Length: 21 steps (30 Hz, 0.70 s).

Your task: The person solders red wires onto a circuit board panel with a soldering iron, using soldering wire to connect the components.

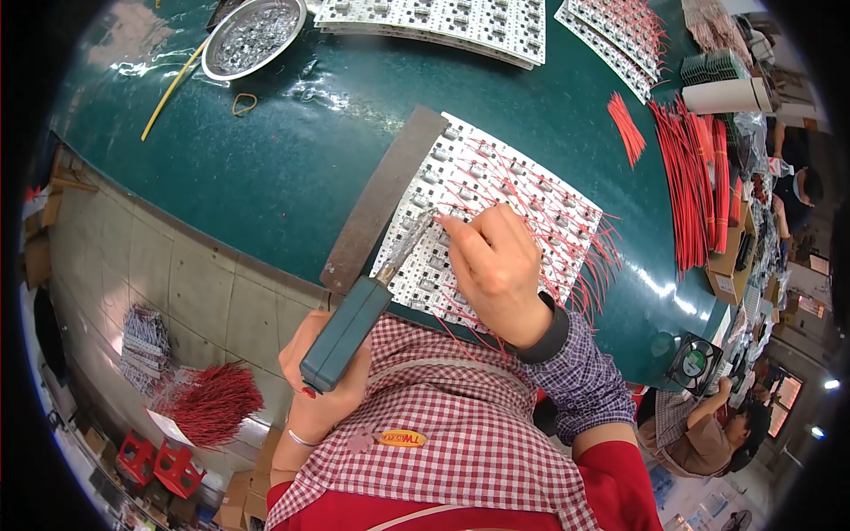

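My left hand [341, 396] is wrapped round the dark green handle of a soldering iron [343, 338]. The iron's metal tip reaches up and right onto a white circuit board [405, 285] dotted with small components. Close to that tip, my right hand [500, 270] pinches what looks like the end of a thin red wire, low over the board. Many red wires [598, 257] stick out from the board's right part, some running under my right hand. A brown flat bar [382, 199] lies along the board's left edge on the green table [257, 177].
A metal bowl [210, 71] of small shiny pieces, a rubber band [244, 104] and stacked white boards [434, 16] are at the back. Red wire bundles [686, 186] and a small fan [695, 361] lie right. Another person [708, 434] works beyond. Red stools [180, 467] stand lower left.
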{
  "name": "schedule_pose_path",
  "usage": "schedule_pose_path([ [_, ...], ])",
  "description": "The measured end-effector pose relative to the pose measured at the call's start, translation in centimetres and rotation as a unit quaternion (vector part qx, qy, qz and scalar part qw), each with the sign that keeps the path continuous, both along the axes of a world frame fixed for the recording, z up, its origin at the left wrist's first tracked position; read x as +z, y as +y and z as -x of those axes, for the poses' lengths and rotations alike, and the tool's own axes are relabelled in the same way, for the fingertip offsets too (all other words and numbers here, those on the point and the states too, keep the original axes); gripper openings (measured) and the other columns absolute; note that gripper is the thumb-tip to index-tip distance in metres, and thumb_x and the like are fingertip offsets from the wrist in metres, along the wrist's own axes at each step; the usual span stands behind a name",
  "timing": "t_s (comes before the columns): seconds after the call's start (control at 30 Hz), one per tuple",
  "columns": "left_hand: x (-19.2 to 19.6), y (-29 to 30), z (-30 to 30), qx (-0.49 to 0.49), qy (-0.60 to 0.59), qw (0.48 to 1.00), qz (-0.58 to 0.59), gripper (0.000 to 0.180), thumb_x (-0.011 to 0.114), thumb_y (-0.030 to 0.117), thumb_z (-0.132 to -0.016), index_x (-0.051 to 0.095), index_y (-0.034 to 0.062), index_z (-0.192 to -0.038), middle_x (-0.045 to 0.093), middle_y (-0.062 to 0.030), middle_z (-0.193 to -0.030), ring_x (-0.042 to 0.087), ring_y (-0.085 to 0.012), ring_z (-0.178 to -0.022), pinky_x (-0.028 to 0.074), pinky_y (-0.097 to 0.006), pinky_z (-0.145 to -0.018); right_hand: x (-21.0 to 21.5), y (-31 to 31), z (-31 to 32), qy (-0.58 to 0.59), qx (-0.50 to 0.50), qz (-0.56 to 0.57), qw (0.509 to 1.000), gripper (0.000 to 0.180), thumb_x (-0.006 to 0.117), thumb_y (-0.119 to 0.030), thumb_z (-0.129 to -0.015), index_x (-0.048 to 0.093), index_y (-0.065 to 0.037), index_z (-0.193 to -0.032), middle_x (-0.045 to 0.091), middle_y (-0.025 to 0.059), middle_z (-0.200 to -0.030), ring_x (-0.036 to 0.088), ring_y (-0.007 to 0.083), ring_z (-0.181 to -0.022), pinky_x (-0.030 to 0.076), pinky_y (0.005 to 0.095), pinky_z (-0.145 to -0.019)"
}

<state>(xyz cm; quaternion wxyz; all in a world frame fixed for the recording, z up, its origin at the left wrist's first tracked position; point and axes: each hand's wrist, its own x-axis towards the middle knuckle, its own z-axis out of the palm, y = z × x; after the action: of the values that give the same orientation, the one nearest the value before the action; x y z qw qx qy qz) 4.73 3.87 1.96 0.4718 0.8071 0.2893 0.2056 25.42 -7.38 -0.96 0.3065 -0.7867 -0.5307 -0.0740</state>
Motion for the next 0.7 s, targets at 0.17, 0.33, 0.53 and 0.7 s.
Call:
schedule_pose_path([
  [0.17,-0.5,-0.1,0.3,0.006,-0.005,1.0,0.001,0.016,0.071,-0.009,-0.073,0.067,-0.0054,-0.088,0.065,-0.0128,-0.084,0.066,-0.0243,-0.066,0.052,-0.031,-0.061,-0.4,0.0,-0.1,0.003,0.001,-0.011,1.0,0.018,0.073,0.0,-0.076,0.068,-0.002,-0.093,0.044,0.0062,-0.074,0.051,0.0227,-0.071,0.04,0.0362,-0.06],
  [0.33,-1.6,-0.5,2.3,0.019,0.001,1.0,0.007,0.017,0.072,-0.009,-0.074,0.068,-0.0061,-0.09,0.067,-0.0139,-0.086,0.067,-0.0256,-0.069,0.054,-0.031,-0.063,-0.2,0.0,0.0,0.0,0.0,-0.008,1.0,0.019,0.072,0.001,-0.076,0.068,-0.001,-0.094,0.045,0.0066,-0.075,0.051,0.0233,-0.072,0.041,0.0364,-0.06],
  [0.53,-1.2,-0.6,2.3,0.017,-0.016,0.999,0.027,0.021,0.074,-0.007,-0.076,0.07,-0.0067,-0.097,0.07,-0.0168,-0.094,0.071,-0.0276,-0.077,0.056,-0.032,-0.068,-0.4,0.0,0.0,-0.002,-0.008,-0.023,1.0,0.022,0.071,0.002,-0.073,0.069,-0.001,-0.094,0.049,0.0069,-0.077,0.054,0.0239,-0.074,0.043,0.0358,-0.061],
  [0.7,-1.5,-0.7,2.9,0.025,-0.001,0.999,0.035,0.022,0.074,-0.008,-0.076,0.07,-0.0073,-0.098,0.071,-0.0175,-0.095,0.072,-0.0274,-0.079,0.057,-0.033,-0.072,0.1,-0.3,0.1,-0.006,-0.003,-0.084,0.996,0.029,0.072,0.011,-0.07,0.071,-0.001,-0.097,0.054,0.0079,-0.076,0.054,0.026,-0.072,0.043,0.0374,-0.06],
])
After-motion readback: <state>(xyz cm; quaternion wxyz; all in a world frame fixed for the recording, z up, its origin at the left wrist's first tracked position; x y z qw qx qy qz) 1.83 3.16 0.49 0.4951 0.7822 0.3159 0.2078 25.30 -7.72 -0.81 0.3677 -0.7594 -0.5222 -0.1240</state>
